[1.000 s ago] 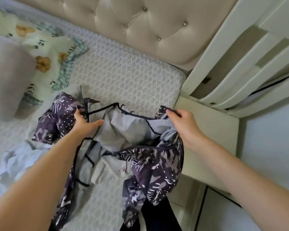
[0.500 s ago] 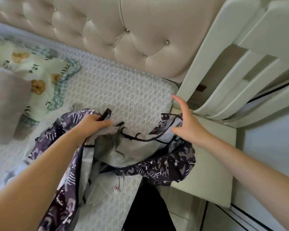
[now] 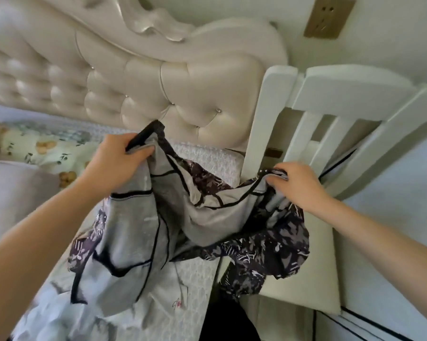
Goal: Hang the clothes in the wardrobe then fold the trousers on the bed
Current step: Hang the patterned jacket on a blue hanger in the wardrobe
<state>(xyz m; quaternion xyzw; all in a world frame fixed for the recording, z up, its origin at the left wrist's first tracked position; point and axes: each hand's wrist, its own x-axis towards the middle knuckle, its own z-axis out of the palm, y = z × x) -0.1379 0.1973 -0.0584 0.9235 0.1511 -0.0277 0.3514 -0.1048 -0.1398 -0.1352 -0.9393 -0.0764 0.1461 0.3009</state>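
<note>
Far left: floral pillow [image 3: 47, 148] lies flat against the foot of the tufted headboard [image 3: 158, 77], with a plain grey cushion [image 3: 15, 193] in front of it.

Left hand [image 3: 116, 163]: grip curled tight round a black-edged corner of the patterned garment [image 3: 202, 217], held up in front of the headboard.

Garment: inside out, grey lining with black seams facing the camera and dark purple print showing at the folds. It hangs slung between the two hands, sagging in the middle. The left side trails down onto the bed [image 3: 207, 156]; the right side bunches over the bed's right edge.

Under it on the bed: a pale shirt [image 3: 168, 299] with a small red mark, lying flat and partly covered.

Bare bed cover shows only in a strip below the headboard and near the mattress corner.

Right hand [image 3: 298, 185]: grip bent down, fingers pinching the garment's black-piped edge, just beside the white slatted frame [image 3: 306, 134].

Right of the bed: cream bedside top [image 3: 318, 267], its near part bare, with the garment's fold overlapping its left edge. A dark item [image 3: 227, 323] fills the gap below.

Upper right: wall socket [image 3: 329, 17].
</note>
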